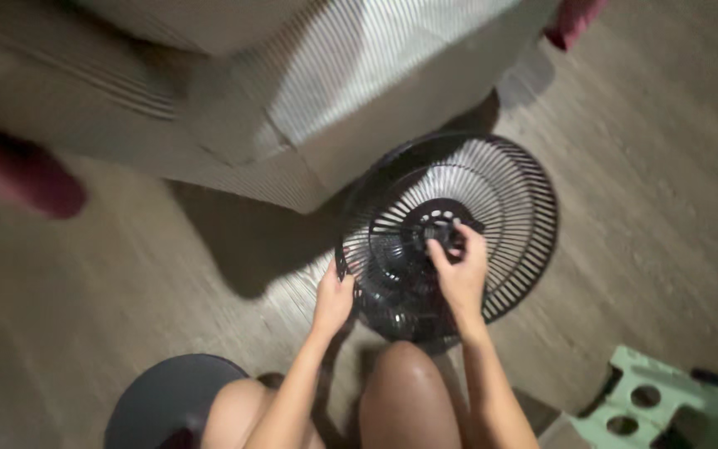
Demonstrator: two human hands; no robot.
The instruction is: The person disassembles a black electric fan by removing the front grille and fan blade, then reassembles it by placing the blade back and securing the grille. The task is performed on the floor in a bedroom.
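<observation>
Clearly, grille: black fan guard [492, 208] stood on floor [666, 166] against sofa [359, 100]
Left hand [333, 301]: clasped rim, should brace
Right hand [461, 270]: fingers pinched hub nut [450, 237], should turn squarely

Single head-worn view; looks steeply down past the person's knees to the wooden floor [666, 166]; close range, arms fill the lower centre; black fan grille [450, 233] sits mid-frame, just right of centre; striped sofa [309, 91] crosses the top edge; frame motion-blurred at left; no second view to overlap with.
</observation>
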